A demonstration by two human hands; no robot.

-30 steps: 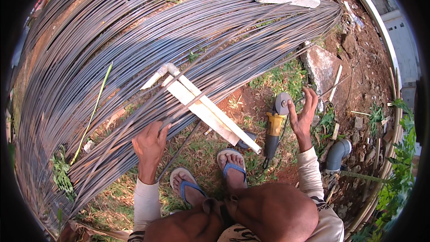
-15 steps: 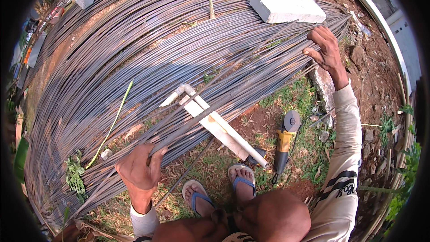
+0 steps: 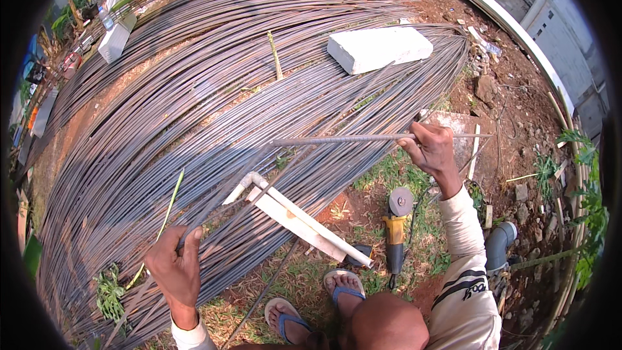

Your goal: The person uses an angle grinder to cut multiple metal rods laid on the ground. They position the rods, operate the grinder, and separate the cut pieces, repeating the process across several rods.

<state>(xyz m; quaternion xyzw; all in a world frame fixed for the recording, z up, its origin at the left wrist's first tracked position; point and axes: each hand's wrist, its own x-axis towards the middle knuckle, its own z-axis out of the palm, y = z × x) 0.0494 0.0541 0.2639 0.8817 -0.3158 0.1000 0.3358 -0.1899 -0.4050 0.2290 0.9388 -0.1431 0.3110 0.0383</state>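
Observation:
My left hand [image 3: 172, 266] is closed on a steel bar [image 3: 230, 188] among the rusty rebar at lower left. My right hand [image 3: 431, 155], at right, grips a ribbed bar [image 3: 350, 139] held crosswise above the pile; I cannot tell whether the two bars are one bent rod. Below them lie a white pipe with an elbow [image 3: 310, 225] and a pale board [image 3: 291, 225] beside it. A yellow and black angle grinder [image 3: 395, 240] rests on the grass below my right hand.
The long rebar pile [image 3: 149, 136] covers much of the ground. A white block [image 3: 379, 48] sits on it. At the right are grey elbow pipe [image 3: 495, 246], rubble, leafy plants and a long pale rail along a grey wall. My sandaled feet are at the bottom.
My right hand went from beside the grinder up to the bars and now holds one, pulled toward me and crosswise. My left hand moved left, still on a bar. The view tilted upward.

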